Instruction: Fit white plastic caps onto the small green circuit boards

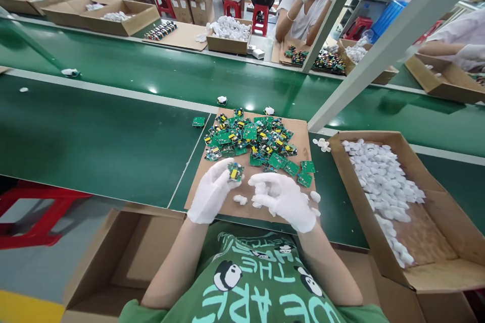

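Observation:
My left hand (212,192), in a white glove, is closed on a small green circuit board (235,172) with a yellow component, held above the cardboard sheet (227,207). To its right is my right hand (282,197), also gloved, its fingers bent inward over several small white pieces (240,200). White glove and white pieces blend, so what those fingers hold, if anything, is unclear. Just beyond both hands lies a heap of circuit boards (250,133) with yellow parts. A few boards (304,178) lie face down at the heap's right edge.
A cardboard box (435,242) of white pieces stands right. An empty-looking box (144,252) sits below the table's left edge. A slanted metal post (352,75) rises behind the sheet. Beyond the green conveyor belt (162,86), co-workers sit among boxes. One loose board (198,121) lies left.

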Tool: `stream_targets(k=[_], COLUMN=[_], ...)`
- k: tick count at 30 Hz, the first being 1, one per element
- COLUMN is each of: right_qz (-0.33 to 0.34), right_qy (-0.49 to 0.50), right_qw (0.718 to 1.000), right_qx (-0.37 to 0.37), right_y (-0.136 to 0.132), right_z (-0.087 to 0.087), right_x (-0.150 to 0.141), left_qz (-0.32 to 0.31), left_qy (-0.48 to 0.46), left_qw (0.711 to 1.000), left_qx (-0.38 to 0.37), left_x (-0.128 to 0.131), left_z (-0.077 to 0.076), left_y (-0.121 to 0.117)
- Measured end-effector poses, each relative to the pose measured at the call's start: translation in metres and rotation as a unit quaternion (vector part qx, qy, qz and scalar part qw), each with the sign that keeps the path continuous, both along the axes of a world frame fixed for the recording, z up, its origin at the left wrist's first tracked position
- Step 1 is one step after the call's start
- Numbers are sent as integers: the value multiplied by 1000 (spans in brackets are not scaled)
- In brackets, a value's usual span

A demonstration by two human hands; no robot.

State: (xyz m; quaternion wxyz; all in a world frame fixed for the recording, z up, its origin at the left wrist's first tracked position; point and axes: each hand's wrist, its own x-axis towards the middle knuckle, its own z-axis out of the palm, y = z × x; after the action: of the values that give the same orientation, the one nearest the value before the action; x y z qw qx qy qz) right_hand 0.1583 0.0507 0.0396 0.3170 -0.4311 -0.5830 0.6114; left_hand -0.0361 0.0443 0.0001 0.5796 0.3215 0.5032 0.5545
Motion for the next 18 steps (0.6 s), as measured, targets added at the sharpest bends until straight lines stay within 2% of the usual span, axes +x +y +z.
stream_targets(k=[2, 5, 12, 15, 18], right_qz=[-20, -60, -181, -179, -166], right_qy=[17, 27, 77, 46, -45], right_qw=[1000, 998, 979, 977, 964], right_qx=[-8, 17, 57, 110, 205], right_y=[-6, -14, -24, -27, -32], right_z=[2, 1, -2, 1, 5], right_x=[4, 11, 28, 30, 29], left_qz=[-43, -81, -183, -208, -222], left_qy=[-142, -219, -228, -205, -224], left_qw=[989, 972, 956, 956, 949], left_qx=[-13, -18, -12, -5, 2], left_x=[10, 23, 37, 40, 45], left_z=[9, 18, 22, 21, 24], left_y=[-7, -15, -23, -25, -27])
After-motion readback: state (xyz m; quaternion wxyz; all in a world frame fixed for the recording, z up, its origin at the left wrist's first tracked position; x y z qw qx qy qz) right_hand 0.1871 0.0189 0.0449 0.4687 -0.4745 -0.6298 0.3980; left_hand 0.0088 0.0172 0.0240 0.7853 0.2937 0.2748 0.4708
